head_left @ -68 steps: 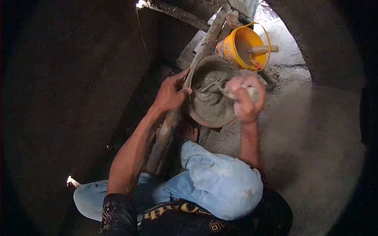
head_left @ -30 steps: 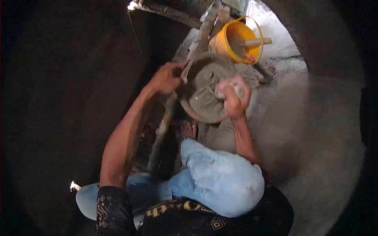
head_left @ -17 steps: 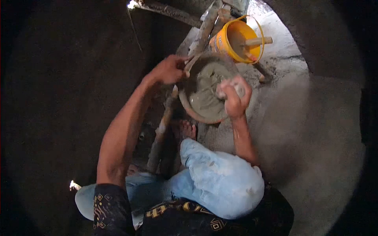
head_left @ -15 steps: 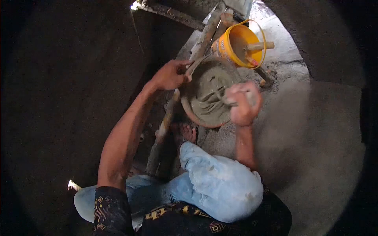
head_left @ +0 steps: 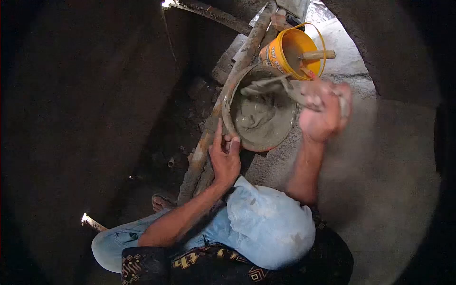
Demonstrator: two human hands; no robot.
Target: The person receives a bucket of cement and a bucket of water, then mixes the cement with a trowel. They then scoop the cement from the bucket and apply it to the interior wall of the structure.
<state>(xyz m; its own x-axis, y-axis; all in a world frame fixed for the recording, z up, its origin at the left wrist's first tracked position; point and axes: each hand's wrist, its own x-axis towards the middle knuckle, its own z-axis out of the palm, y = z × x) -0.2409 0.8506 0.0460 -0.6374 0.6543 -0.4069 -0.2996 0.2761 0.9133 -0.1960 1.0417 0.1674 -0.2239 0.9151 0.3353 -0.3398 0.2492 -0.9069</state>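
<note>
A round basin (head_left: 227, 114) holds wet grey mortar (head_left: 268, 121). My right hand (head_left: 327, 109), somewhat blurred, is closed around the handle of a mortar-coated trowel (head_left: 266, 85), whose blade is over the upper part of the basin. At the basin's lower left rim, my left hand (head_left: 225, 154) grips the edge, with the thumb at the rim and a finger stretched up along the outside wall.
A yellow bucket (head_left: 273, 54) with a wooden handle (head_left: 318, 55) sticking out stands beyond the basin. A long pole (head_left: 204, 145) runs along the basin's left side. My bent knee (head_left: 270, 223) is close below. Curved grey wall surfaces lie at the right.
My left hand has moved from the basin's upper left rim down to its lower left rim. My right hand has moved up and right, lifting the trowel into clearer view.
</note>
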